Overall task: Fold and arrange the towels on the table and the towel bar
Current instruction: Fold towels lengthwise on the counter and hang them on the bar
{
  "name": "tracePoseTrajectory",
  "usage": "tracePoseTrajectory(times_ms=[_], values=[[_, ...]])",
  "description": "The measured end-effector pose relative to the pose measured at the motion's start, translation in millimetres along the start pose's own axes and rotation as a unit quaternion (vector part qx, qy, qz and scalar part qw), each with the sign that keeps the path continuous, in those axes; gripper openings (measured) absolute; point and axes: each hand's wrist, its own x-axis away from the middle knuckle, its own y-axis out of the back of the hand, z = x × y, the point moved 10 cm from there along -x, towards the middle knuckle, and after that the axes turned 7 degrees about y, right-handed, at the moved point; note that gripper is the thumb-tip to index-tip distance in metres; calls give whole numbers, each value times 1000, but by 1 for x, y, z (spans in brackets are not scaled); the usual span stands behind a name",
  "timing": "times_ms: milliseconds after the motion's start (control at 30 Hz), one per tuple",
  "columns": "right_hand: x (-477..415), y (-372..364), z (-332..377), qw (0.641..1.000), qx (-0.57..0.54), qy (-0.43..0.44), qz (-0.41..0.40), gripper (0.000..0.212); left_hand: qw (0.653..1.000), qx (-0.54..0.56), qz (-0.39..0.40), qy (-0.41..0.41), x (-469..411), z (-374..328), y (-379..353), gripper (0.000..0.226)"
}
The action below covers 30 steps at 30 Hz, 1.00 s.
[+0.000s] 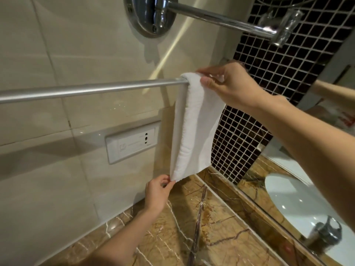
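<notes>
A narrow folded white towel (194, 129) hangs over the right end of the chrome towel bar (86, 90), which runs along the beige tiled wall. My right hand (230, 85) holds the towel's top where it drapes over the bar, thumb on the front and fingers over the top. Below, my left hand (157, 192) pinches the towel's lower left corner just above the brown marble counter (211, 227).
A white socket panel (132, 143) sits on the wall under the bar. Above, a chrome arm (221, 18) juts from a round wall mount. To the right are dark mosaic tiles (278, 73) and a mirror showing a white basin (299, 200).
</notes>
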Motion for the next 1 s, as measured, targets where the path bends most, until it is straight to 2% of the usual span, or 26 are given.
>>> tracePoseTrajectory(times_ms=[400, 800, 1000], values=[[5, 19, -52, 998, 12, -57, -30, 28, 1000, -6, 22, -15, -20, -15, -56, 13], [11, 16, -46, 997, 11, -63, -33, 30, 1000, 10, -8, -1, -20, -11, -35, 16], [16, 15, -37, 994, 34, -98, -19, 38, 1000, 15, 11, -5, -7, -21, -25, 37]])
